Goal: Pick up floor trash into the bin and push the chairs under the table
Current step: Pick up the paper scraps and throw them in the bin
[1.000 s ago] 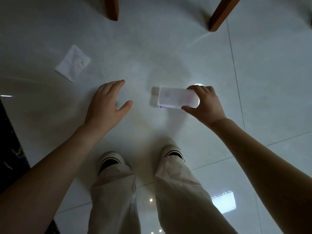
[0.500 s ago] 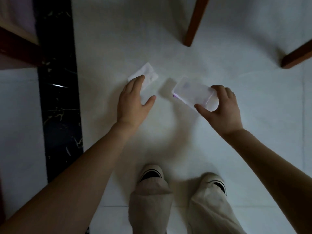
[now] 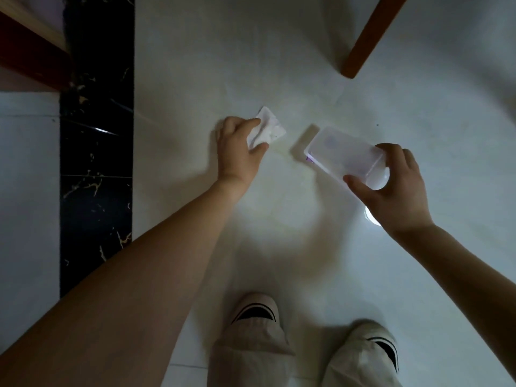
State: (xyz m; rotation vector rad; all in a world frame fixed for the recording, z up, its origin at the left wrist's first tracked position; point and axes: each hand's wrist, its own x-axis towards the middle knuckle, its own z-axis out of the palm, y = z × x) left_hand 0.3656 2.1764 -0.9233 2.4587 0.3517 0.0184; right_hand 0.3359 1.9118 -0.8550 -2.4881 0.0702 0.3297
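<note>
A crumpled white paper tissue (image 3: 266,129) is pinched between the thumb and curled fingers of the left hand (image 3: 238,153), just above the middle of the frame; one corner of the tissue sticks out past the fingers over the pale glossy tiled floor (image 3: 307,247). Whether the tissue is lifted clear of the floor cannot be told. To the right of centre, a translucent white rectangular plastic box (image 3: 343,156) with a small purple mark at its lower left corner is gripped at one end by the right hand (image 3: 391,188), thumb below and fingers wrapped over the far edge. The box is tilted, and its shadow is seen on the floor just beside it. A brown wooden leg (image 3: 368,37) is seen at the upper right, and a black marble strip (image 3: 96,149) runs down the left side. Two white shoes with black stripes (image 3: 255,311) and beige trouser legs (image 3: 251,358) are seen at the bottom.
</note>
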